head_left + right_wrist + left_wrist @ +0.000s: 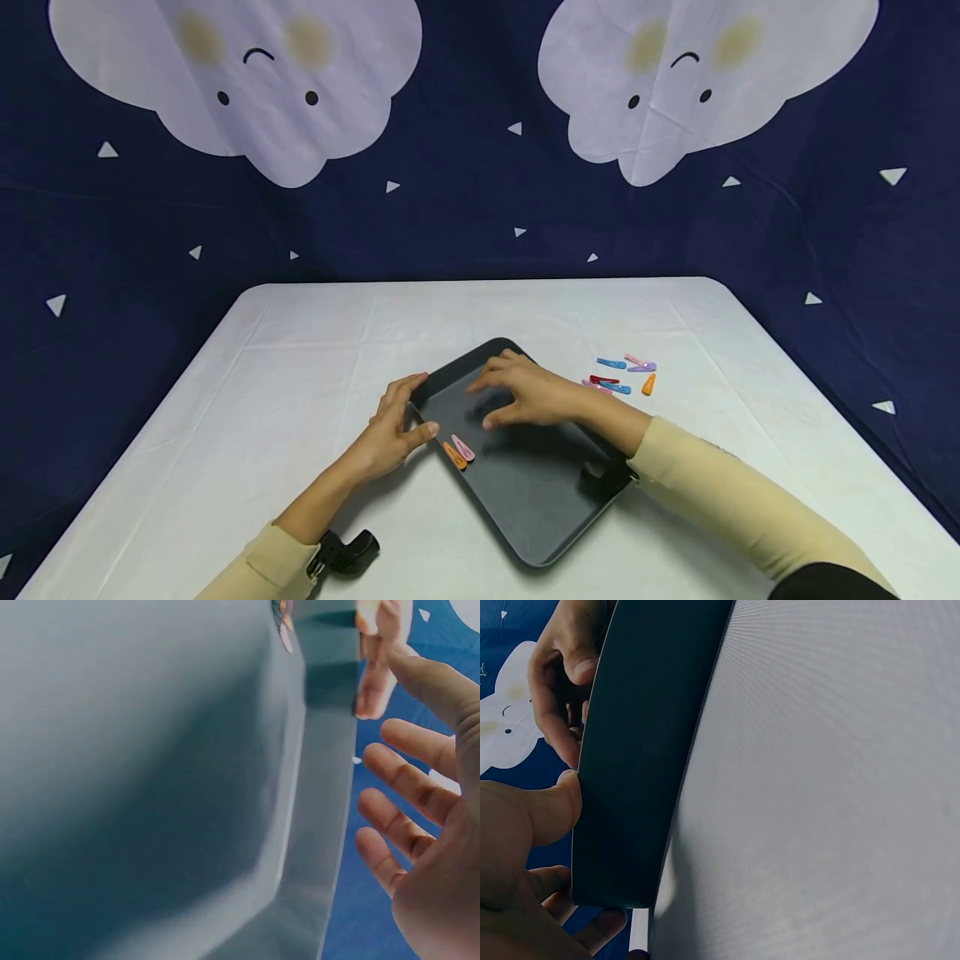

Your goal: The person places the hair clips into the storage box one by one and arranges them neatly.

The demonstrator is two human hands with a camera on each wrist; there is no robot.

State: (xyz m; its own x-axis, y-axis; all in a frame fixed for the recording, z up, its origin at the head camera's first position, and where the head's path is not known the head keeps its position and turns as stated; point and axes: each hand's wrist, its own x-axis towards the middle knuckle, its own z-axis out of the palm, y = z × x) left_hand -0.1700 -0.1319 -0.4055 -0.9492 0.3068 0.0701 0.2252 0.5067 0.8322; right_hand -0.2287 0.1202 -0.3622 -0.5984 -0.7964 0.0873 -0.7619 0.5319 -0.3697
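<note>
A dark grey baking tray [517, 492] lies at an angle on the white table. My left hand [386, 437] holds its left corner, thumb at the rim and fingers round the far side; the left wrist view shows the thumb [551, 806] against the tray's wall [634, 780]. Inside the tray, along the left edge, a pink hair clip [463, 448] lies beside an orange hair clip [454, 456]. Over the tray's far part hovers my right hand [525, 392], fingers loosely spread and nothing in them.
Several snap hair clips lie on the table right of the tray, among them a blue clip [611, 363], a purple clip [642, 367], a dark red clip [603, 379] and an orange clip [648, 384]. A navy cloth with clouds [465, 233] hangs behind the table [315, 317].
</note>
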